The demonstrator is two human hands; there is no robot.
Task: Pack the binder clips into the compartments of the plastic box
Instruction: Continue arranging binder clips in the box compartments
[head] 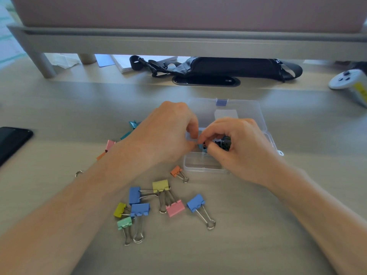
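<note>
A clear plastic box [202,167] lies open in the middle of the table, its lid [244,112] folded back. My left hand [164,132] and my right hand [236,143] meet over its left compartments, and their fingertips pinch a small teal binder clip [203,145]. Small black clips [225,144] lie in a compartment under my right hand. Several loose coloured clips lie in front of the box: an orange one [176,171], a yellow one [160,185], a pink one [175,209] and blue ones [195,203]. More teal clips [133,124] lie behind my left wrist.
A black phone [12,139] lies at the left edge. A black pouch with a strap [228,67] sits under a grey shelf [178,42] at the back. A white controller [349,81] rests at the far right.
</note>
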